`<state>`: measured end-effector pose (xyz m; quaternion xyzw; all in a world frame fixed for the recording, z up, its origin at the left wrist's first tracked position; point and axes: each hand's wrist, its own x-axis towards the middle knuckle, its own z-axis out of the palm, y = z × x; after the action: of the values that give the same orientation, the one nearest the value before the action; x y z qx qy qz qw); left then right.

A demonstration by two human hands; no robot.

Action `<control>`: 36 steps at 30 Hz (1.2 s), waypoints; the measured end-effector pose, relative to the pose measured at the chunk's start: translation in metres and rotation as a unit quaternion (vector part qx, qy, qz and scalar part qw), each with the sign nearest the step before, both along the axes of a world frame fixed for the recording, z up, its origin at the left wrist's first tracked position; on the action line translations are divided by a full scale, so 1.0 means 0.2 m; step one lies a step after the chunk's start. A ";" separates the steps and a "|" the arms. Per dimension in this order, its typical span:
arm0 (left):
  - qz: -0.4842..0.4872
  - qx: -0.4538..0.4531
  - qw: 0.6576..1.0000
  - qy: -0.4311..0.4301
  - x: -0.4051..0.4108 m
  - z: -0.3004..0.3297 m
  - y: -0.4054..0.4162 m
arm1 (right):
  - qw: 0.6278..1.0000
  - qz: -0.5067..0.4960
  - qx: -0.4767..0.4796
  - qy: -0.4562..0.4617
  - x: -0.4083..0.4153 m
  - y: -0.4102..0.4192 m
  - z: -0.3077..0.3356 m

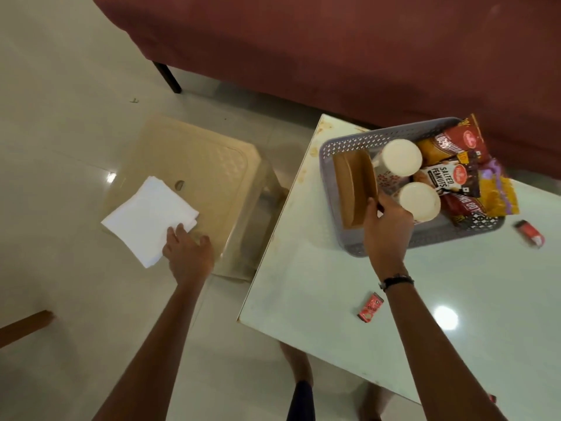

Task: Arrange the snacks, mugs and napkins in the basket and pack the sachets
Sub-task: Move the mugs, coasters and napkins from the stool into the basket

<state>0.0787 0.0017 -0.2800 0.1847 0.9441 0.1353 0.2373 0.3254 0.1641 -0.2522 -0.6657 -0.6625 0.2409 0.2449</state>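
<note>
A grey perforated basket (pixel 431 235) stands on the white table (pixel 318 299). Inside it are two upside-down white mugs (pixel 401 158), (pixel 419 202), a brown box (pixel 355 189) on edge at the left, and several snack packets (pixel 446 177) at the right. My right hand (pixel 387 226) reaches into the basket, fingers on the brown box's near edge beside the nearer mug. White napkins (pixel 148 217) lie stacked on a beige plastic stool (pixel 212 165) to the left. My left hand (pixel 188 250) rests on their near corner, fingers spread. Two red sachets (pixel 370 306), (pixel 529 233) lie loose on the table.
A dark red sofa (pixel 334 50) with a black leg (pixel 168 77) fills the back. The floor is pale tile. A brown wooden piece (pixel 24 326) pokes in at the lower left. My feet show under the table's near edge.
</note>
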 end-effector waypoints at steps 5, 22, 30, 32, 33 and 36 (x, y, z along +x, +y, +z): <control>-0.031 -0.016 0.998 0.058 0.03 0.00 0.01 | 0.995 0.026 -0.091 -0.039 0.01 0.05 -0.15; -0.008 0.212 0.970 0.114 -0.07 -0.02 -0.04 | 0.948 0.298 -0.098 0.048 -0.91 -0.34 -0.02; 0.204 0.183 0.947 0.168 -0.27 -0.09 -0.16 | 0.920 0.347 -0.183 0.015 -1.36 -0.49 -0.17; 0.281 0.195 0.936 0.077 -0.33 -0.11 -0.17 | 0.924 0.341 -0.173 -0.008 -1.40 -0.51 -0.20; 0.316 0.210 0.925 0.026 -0.36 -0.12 -0.17 | 0.925 0.338 -0.175 -0.011 -1.41 -0.51 -0.22; 0.381 0.232 0.893 -0.056 -0.41 -0.13 -0.18 | 0.921 0.325 -0.211 0.021 -1.42 -0.52 -0.23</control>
<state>-0.0034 -0.0351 -0.3056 -0.1467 0.8690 0.4407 0.1705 0.0413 0.0595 -0.2983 -0.4446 -0.7710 0.4555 0.0205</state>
